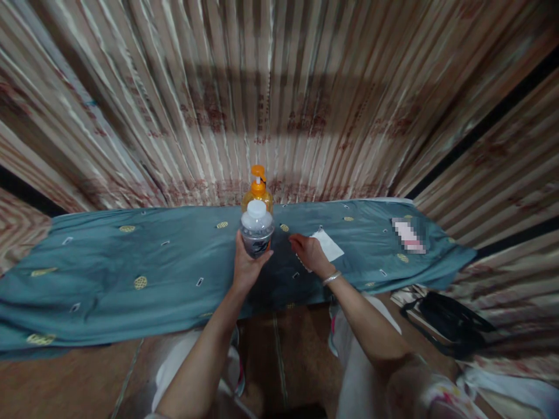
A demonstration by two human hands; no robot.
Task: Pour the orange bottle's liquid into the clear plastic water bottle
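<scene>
My left hand point(247, 265) is wrapped round a clear plastic bottle point(257, 230) with a white cap and a dark printed mark. The bottle is upright. Just behind it stands a pump bottle point(258, 189) with an orange pump head and amber body, its lower part hidden. Over the cloth to the right, my right hand point(311, 253) has its fingers curled in; what they hold, if anything, is hidden. Partly behind and under that hand lies a white sheet point(328, 244), perhaps paper or a wipe; I cannot tell which.
A teal cloth with pineapple prints point(174, 256) covers the long, narrow table. On its right end lies a pixelated pinkish object point(409, 235). Pleated patterned curtains point(262, 87) hang behind and at the sides. A black bag point(454, 320) is at the lower right.
</scene>
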